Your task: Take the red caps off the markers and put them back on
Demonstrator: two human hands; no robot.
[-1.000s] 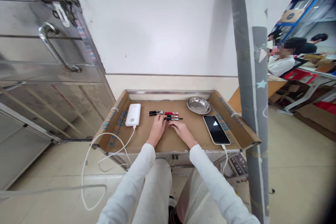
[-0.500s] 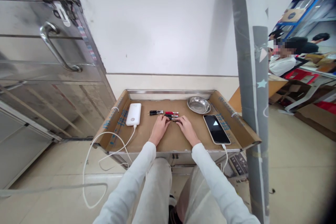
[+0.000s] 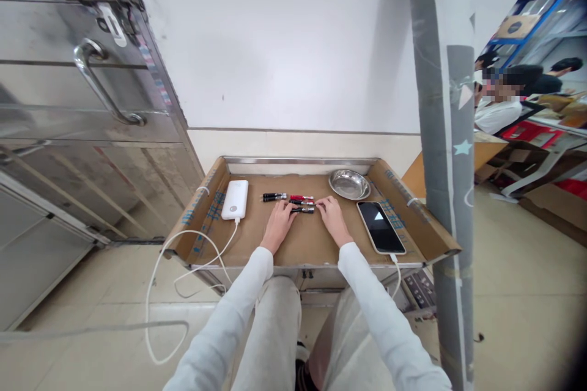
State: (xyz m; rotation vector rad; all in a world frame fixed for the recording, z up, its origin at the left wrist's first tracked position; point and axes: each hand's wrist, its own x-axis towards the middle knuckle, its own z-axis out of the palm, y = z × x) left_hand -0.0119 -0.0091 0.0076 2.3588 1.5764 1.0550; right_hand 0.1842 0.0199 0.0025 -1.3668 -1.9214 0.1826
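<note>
My left hand (image 3: 277,223) pinches the left end of a black pen (image 3: 304,210), which lies nearly level on the cardboard. Just beyond that pen lies another black pen (image 3: 302,202). At its right end are the bent, drawn-together fingertips of my right hand (image 3: 332,220); the fingertips hide the contact itself. A red pen (image 3: 301,197) lies behind these two, pointing the same way. Left of the red pen, black pens (image 3: 275,197) lie side by side.
The cardboard-lined tabletop (image 3: 257,244) has raised sides. On it are a white power bank (image 3: 235,200) with a cable, a metal dish (image 3: 349,184) and a phone (image 3: 381,226) on a cable. A wrapped grey post (image 3: 447,134) stands at the right; people sit beyond it.
My right hand has left the nearest black pen and shifted slightly right and away from me, uncovering that pen's right part. My left hand stays at the pen's left end.
</note>
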